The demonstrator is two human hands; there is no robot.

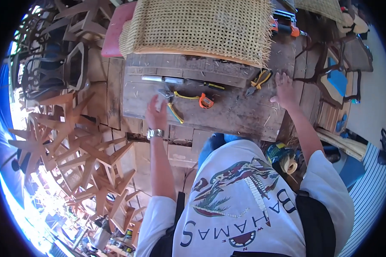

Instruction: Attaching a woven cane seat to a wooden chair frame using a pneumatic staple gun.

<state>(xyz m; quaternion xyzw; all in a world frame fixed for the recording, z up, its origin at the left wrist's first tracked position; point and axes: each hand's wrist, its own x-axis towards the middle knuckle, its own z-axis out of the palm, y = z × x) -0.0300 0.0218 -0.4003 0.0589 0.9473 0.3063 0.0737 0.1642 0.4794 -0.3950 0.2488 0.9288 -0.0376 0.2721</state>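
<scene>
My left hand (157,110) is at the left of the wooden bench (236,120), fingers loosely bent and apart beside yellow-handled shears (180,94); whether it touches them I cannot tell. My right hand (283,92) rests open at the bench's right, beside yellow-and-black pliers (257,82). Between my hands lie an orange tape measure (206,100), a slim black-and-yellow tool (214,86) and a long pale strip (161,79). A woven cane sheet (197,30) lies across the back of the bench.
Stacked wooden chair frames (79,145) and dark chairs (55,70) crowd the left. Chairs (334,85) stand at the right. An orange power tool (283,29) is at the back right corner, a pink board (111,34) at the back left, and a green object (274,152) below the bench's right.
</scene>
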